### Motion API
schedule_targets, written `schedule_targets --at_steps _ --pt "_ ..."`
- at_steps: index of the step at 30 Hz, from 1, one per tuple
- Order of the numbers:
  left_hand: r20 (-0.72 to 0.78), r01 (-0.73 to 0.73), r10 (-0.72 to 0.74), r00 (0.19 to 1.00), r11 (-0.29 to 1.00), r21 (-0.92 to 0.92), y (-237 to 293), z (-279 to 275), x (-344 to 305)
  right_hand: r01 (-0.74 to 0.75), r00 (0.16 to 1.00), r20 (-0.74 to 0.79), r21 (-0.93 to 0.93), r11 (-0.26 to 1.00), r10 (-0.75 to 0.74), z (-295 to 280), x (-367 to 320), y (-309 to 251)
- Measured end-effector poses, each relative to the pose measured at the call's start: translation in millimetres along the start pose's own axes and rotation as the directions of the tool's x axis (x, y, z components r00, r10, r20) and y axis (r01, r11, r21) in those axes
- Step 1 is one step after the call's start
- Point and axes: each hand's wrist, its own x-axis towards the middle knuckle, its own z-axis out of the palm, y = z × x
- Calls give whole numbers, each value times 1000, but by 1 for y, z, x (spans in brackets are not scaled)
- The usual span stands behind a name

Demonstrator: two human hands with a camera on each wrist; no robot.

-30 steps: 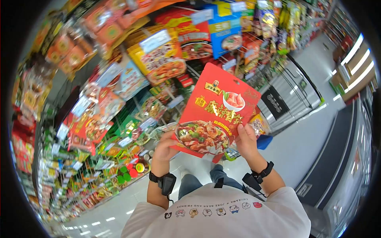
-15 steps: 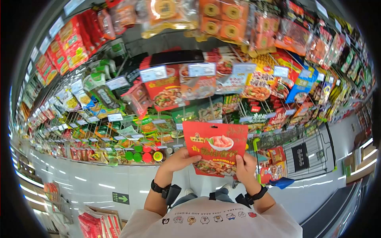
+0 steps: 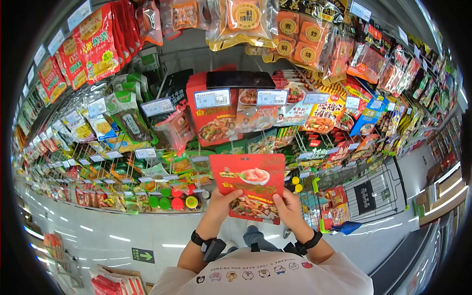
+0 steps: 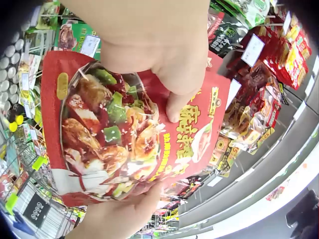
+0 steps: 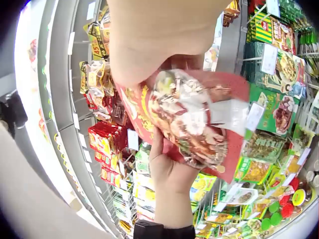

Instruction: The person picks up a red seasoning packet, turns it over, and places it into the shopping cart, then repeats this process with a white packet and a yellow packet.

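Note:
A red seasoning packet (image 3: 253,189) with a picture of a cooked dish and a hang hole at its top is held upright in front of the body. My left hand (image 3: 221,202) grips its left edge, thumb laid on the front. On the opposite edge my right hand (image 3: 289,206) pinches it, also thumb in front. In the left wrist view the packet (image 4: 119,129) faces the camera, with the left thumb (image 4: 175,105) across it. The right wrist view shows the packet (image 5: 194,119) slanted, with glare on its glossy front.
Shelves of hanging packets span the front, including similar red packets (image 3: 211,120) under a price tag (image 3: 212,98). A black phone-like slab (image 3: 240,79) lies above them. A shopping cart (image 3: 378,191) with packets inside stands at the right. Jars with colored caps (image 3: 177,203) line the low shelf.
The view has swung left to face the shelf squarely. The packet has gone from tilted and close to upright and lower, still held by both hands.

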Motion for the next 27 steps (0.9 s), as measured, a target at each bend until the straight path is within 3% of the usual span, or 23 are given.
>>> schedule_targets --at_steps 1,4,5,9,12,13,16,17,20,21,24,25,27 --pt "-31 -22 19 999 997 -77 0 -2 5 -25 992 124 -66 997 33 -7 6 -9" --pt "-108 20 -61 992 937 -349 6 -5 19 157 931 360 -241 958 -63 -23 18 -9" --pt "-79 1 -32 996 927 -375 7 -9 23 217 924 373 -329 919 -84 -26 19 2" --pt "-10 19 -26 1000 888 -460 7 -4 43 238 940 309 -284 929 -147 -35 26 10" --pt "144 63 28 989 803 -593 -11 4 58 260 932 312 -220 940 -185 -40 39 6" --pt "146 70 12 989 837 -544 -16 10 59 334 906 341 -214 918 -250 -40 44 10" --pt "387 202 188 903 609 -767 -50 17 75 542 800 416 -191 818 -433 -46 56 33" --pt "458 228 263 849 601 -766 -59 18 84 600 763 429 -189 778 -484 -50 56 50" --pt "118 91 -32 992 836 -541 -61 30 83 705 677 449 -166 689 -584 -53 57 59" --pt "229 150 -31 973 837 -526 -58 33 86 725 647 471 -137 675 -600 -57 59 59" --pt "173 119 -66 983 941 -317 -34 81 70 816 542 537 -152 558 -646 -65 68 56" --pt "273 138 -54 961 944 -300 -36 83 69 846 509 546 -175 504 -665 -65 72 53" --pt "396 47 -65 916 997 56 -44 83 63 880 468 569 -224 419 -676 -62 74 54"
